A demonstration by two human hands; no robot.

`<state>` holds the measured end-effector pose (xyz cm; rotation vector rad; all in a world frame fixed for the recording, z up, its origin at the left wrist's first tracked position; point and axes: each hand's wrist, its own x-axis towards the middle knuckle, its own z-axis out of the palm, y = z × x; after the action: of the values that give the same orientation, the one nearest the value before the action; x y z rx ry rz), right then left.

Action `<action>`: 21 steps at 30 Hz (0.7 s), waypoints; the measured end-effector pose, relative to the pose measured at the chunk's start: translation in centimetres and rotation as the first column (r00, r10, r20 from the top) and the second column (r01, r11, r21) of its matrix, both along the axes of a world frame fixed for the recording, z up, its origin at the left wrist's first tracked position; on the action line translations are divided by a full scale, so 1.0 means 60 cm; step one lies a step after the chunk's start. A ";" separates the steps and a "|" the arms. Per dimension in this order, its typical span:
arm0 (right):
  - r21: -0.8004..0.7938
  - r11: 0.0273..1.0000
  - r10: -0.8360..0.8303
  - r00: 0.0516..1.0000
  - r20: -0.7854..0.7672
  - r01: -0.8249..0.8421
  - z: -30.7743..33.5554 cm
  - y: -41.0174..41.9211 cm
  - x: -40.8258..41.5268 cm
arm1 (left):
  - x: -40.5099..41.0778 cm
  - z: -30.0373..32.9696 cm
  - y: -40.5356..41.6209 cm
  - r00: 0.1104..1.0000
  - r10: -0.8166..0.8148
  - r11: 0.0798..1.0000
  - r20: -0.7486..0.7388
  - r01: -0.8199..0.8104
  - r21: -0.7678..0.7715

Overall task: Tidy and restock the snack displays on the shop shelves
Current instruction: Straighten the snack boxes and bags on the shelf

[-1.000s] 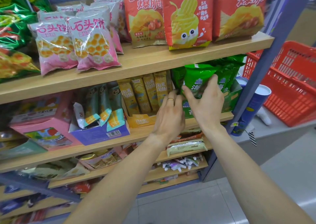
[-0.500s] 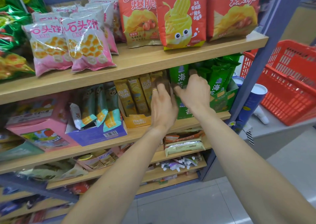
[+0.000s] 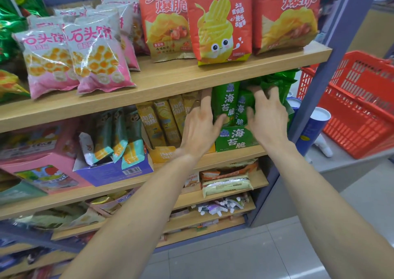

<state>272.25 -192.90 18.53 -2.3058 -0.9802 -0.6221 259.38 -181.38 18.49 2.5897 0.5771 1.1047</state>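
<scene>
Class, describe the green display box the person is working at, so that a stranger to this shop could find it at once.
Start at the red shopping basket and move left past the blue upright to the wooden shelves. On the second shelf down, at its right end, sits the green display box, with both hands on the green packets standing in it. Its neighbour is a yellow box of yellow packets.

Both hands on green seaweed packets (image 3: 226,106) in green box (image 3: 234,139): left hand (image 3: 199,127) at 9 o'clock, right hand (image 3: 267,119) at 3 o'clock.

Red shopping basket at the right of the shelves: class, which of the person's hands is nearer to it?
Right. The right hand grips the green packets on the side toward the red basket; the left hand is farther away.
</scene>
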 end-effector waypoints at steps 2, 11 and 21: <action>0.073 0.997 0.010 0.999 -0.037 -0.007 0.003 -0.004 0.010 | 0.001 -0.002 0.002 0.999 -0.031 0.999 -0.015 0.031 0.022; 0.084 0.990 0.108 0.993 0.048 -0.112 0.022 -0.002 0.023 | 0.003 0.007 0.003 0.997 -0.063 0.998 -0.035 0.062 -0.013; 0.164 0.981 0.102 0.995 0.003 -0.101 0.036 -0.018 0.056 | 0.005 0.009 0.005 0.996 -0.033 0.997 -0.084 0.027 -0.075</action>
<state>275.62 -193.98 20.71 -2.0988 -0.9991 -0.6292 259.69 -181.11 19.03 2.5833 0.5838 0.9498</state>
